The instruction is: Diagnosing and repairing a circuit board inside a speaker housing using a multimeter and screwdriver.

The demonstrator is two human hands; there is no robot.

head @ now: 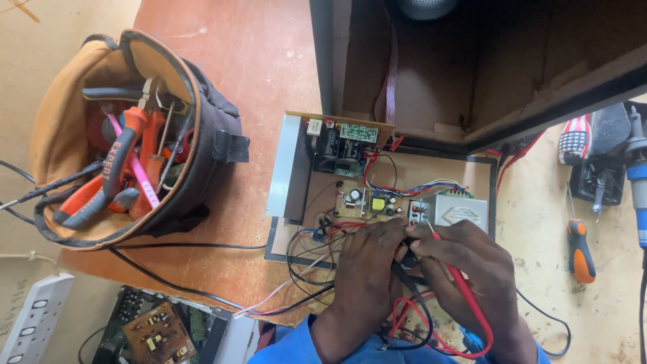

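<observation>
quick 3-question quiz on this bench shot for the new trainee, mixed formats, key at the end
1. True or false: the right hand holds a red test probe whose tip points toward the circuit boards.
2. Where does the tool bag sit relative to the open panel? A) its left B) its right C) on top of it
3. Fill in: the orange-handled tool lying at the right of the bench is a ____.

Key: 1 true; 2 A; 3 screwdriver. The left hand rests among the wires, touching the right hand.
</observation>
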